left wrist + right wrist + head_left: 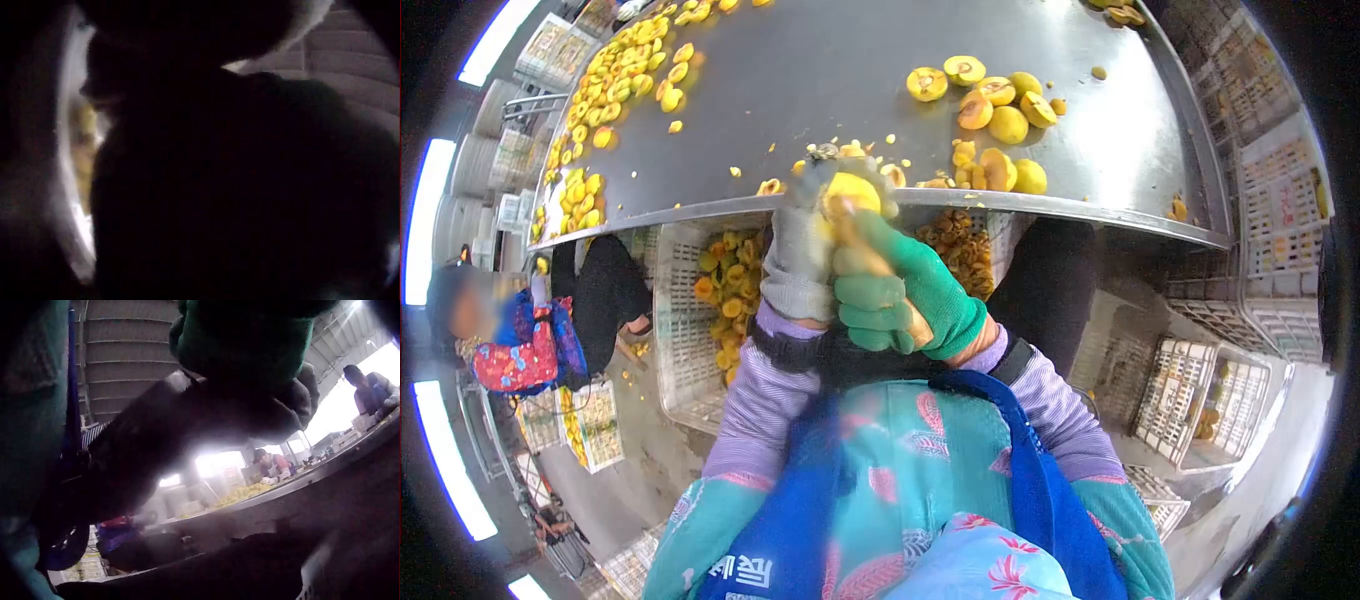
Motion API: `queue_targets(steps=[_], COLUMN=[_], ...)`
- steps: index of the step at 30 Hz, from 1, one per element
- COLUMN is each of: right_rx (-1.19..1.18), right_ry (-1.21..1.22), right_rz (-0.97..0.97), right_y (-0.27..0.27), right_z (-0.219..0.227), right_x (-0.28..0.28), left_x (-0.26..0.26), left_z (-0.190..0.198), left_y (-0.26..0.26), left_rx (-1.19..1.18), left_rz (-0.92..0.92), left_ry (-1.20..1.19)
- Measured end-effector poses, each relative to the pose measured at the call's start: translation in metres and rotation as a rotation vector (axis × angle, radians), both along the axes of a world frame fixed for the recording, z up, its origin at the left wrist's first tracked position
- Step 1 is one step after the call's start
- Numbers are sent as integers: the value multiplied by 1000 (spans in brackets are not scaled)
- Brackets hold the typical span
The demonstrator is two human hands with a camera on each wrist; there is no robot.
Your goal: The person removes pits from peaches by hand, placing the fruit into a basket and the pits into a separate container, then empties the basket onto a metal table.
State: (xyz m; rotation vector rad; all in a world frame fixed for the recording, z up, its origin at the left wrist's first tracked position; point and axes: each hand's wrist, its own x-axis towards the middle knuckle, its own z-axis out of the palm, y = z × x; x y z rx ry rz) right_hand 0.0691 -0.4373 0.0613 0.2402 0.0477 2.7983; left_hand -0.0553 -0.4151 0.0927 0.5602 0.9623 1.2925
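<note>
Over the table's near edge, my left hand (pixel 798 255), in a pale grey glove, grips a yellow peach (pixel 855 192). My right hand (pixel 915 290), in a green glove, is wrapped round a tan handle (pixel 880 262) that slants up toward the peach. The working end of this tool is hidden at the fruit, and blur covers that spot. Both hands are close together, nearly touching. In the right wrist view the green glove (pixel 247 344) is dark above a long shadowed shape. The left wrist view is almost wholly black.
A metal table (pixel 820 80) bears peach halves (pixel 997 92) at right and many cut pieces (pixel 615 85) at left. Below its edge stands a crate (pixel 685 350) of peach pieces, with darker scraps (pixel 960 250) beside. Another person (pixel 510 340) sits at left. Crates (pixel 1200 400) stand at right.
</note>
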Motion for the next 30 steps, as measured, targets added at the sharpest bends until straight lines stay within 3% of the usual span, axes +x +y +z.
queue_targets(steps=[2, 5, 6, 9, 10, 12, 14, 16, 17, 18, 19, 20, 21, 22, 23, 24, 26, 27, 29, 30], right_rx=[-46, -120, -121, -138, -157, -160, -177, -107, -226, -358, -219, -82, 60, 182, 337, 495, 572, 517, 806, 1173], right_ry=[87, 183, 219, 264, 291, 263, -2, -384, -492, -599, -697, -791, -883, -1010, -1123, -1231, -1327, -1433, -1506, -1628], right_rz=[43, 32, 8, -27, -15, -20, -120, -203, -115, -36, -74, -119, -174, -190, -399, -603, -804, -708, -1108, -1286], right_y=[-5, -9, -7, -3, -7, -6, -5, -14, -15, -15, -12, -10, -5, 1, 3, 4, 13, 22, 38, 48], right_z=[-1, 0, -2, 2, 12, 9, -21, -112, -106, -101, -80, -66, -50, -30, -32, -37, -38, -21, -24, -28], right_x=[-4, -2, -2, 0, 2, 10, 34, 42, 44, 46, 49, 50, 54, 61, 60, 58, 65, 76, 75, 73], left_x=[-4, -16, -19, -13, -23, -64, -103, -150, -150, -136, -107, -31, -3, 9, 18, 31, 53, 53, 36, 30], left_z=[10, 5, 4, -5, -29, -33, -9, -17, -13, -15, -14, 35, 20, -25, -61, -58, -47, -41, -23, -15], left_y=[-7, 9, 16, 15, 10, -9, -17, 7, 21, 62, 104, 118, 148, 198, 234, 237, 243, 234, 195, 172], left_rx=[-45, 360, 329, 308, 306, 102, -173, -37, 111, 216, 310, 71, 98, 330, 576, 525, 408, 304, 91, 144], left_rz=[19, -299, -365, -277, 13, 165, 267, 20, -37, 3, 41, -84, -6, -2, 10, -240, -748, -728, -627, -569], left_ry=[32, 302, 417, 201, 279, -10, 425, 1457, 1871, 1766, 1655, 1463, 1350, 1640, 1916, 1960, 2007, 1661, 990, 899])
